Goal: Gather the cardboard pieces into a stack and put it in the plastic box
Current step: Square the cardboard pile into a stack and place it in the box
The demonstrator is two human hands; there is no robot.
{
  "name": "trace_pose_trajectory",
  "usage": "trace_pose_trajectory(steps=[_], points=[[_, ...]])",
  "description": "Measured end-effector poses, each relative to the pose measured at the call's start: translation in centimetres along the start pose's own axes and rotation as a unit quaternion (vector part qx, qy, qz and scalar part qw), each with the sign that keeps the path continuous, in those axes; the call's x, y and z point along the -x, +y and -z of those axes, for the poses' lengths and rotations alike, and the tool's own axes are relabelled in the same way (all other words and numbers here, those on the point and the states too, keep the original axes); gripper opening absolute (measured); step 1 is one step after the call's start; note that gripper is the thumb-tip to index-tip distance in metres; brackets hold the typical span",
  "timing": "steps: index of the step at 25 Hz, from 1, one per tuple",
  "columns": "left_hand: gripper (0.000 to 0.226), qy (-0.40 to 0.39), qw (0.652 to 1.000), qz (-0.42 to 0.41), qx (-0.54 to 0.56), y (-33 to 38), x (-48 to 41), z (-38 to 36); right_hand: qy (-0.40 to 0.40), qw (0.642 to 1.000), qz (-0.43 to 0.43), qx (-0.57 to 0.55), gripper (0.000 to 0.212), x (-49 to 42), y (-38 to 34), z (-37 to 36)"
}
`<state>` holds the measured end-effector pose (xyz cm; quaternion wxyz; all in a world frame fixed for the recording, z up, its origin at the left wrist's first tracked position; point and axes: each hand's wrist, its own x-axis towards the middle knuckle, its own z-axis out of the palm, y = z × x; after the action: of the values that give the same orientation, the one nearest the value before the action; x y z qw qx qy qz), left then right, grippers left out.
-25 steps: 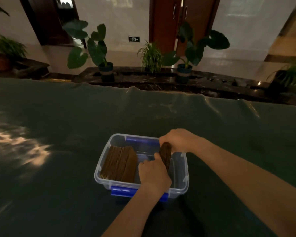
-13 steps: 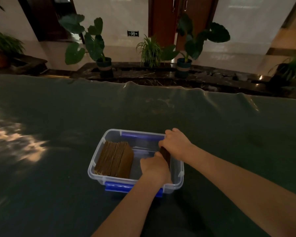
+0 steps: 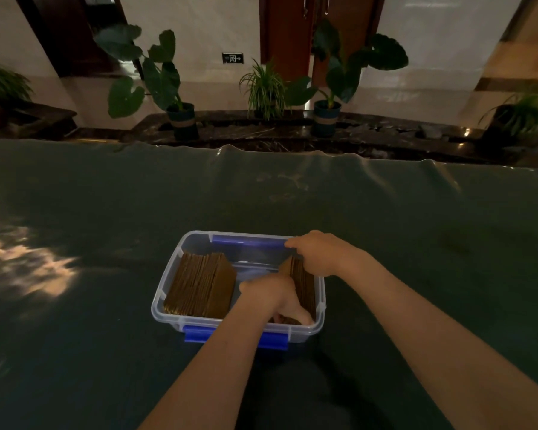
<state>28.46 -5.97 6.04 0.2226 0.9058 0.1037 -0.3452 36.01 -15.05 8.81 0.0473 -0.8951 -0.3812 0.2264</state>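
Inside the clear rectangular plastic box with blue latches (image 3: 168, 308), on the dark green table cover (image 3: 106, 212), both hands hold a brown stack of cardboard pieces (image 3: 303, 280) standing on edge against the right wall. Right hand (image 3: 319, 251) closes over its far top edge; left hand (image 3: 271, 291) grips its near end. Another leaning cardboard stack (image 3: 199, 287) fills the left side.

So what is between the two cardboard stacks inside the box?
In the head view, only bare box floor separates the left stack from the right stack, plus the left hand.
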Motion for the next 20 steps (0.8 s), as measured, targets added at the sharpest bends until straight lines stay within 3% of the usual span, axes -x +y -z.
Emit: trace_pose_trajectory(steps=[3, 6, 9, 12, 20], points=[[0.065, 0.001, 0.999, -0.022, 0.038, -0.6, -0.2, -0.5, 0.145, 0.977, -0.018, -0.157, 0.032, 1.5, 1.7, -0.4], [0.061, 0.026, 0.995, -0.046, 0.081, -1.1, -0.4, -1.0, 0.244, 0.934, -0.115, -0.232, 0.041, 3.0, 3.2, -2.6], [0.053, 0.017, 0.992, -0.063, 0.11, -1.4, -0.2, -1.3, 0.212, 0.914, -0.164, -0.305, 0.045, 3.6, 3.1, -5.5], [0.051, 0.021, 0.992, -0.072, 0.102, -1.5, -0.2, -1.5, 0.193, 0.902, -0.142, -0.359, 0.03, 3.6, 2.4, -7.1], [0.045, 0.025, 0.993, -0.069, 0.092, -1.7, -0.4, -2.0, 0.2, 0.899, -0.124, -0.368, 0.025, 3.7, 2.5, -7.5]])
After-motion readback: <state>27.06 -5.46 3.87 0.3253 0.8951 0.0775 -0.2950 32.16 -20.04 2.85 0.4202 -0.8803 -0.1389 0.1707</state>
